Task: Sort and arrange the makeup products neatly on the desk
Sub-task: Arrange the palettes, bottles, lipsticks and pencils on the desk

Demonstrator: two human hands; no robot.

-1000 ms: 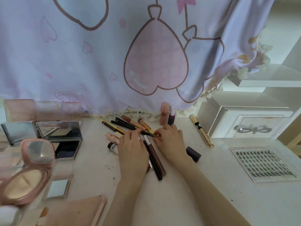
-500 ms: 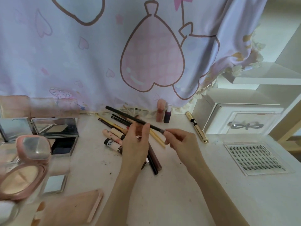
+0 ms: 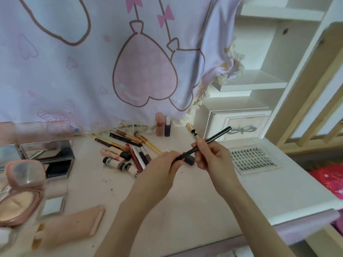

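A long black makeup pencil point(image 3: 215, 137) is held up over the white desk point(image 3: 185, 210), slanting up to the right. My left hand point(image 3: 163, 167) pinches its lower end and my right hand point(image 3: 211, 154) grips its middle. Behind my hands a loose pile of pencils, brushes and small tubes point(image 3: 128, 153) lies on the desk. A small dark cap point(image 3: 189, 159) sits just beneath the pencil. A gold tube point(image 3: 193, 131) lies behind my right hand, partly hidden by it.
Two small bottles point(image 3: 163, 127) stand by the curtain point(image 3: 92, 62). Open compacts point(image 3: 20, 199) and mirrored palettes point(image 3: 50, 156) crowd the left side, with a pink case point(image 3: 70, 229) at the front. A tray of false lashes point(image 3: 252, 160) and a white drawer box point(image 3: 237, 125) sit at right.
Both hands lifted the black pencil off the pile and swung it to the right; its free end now points up to the right. The camera tilted up and right.
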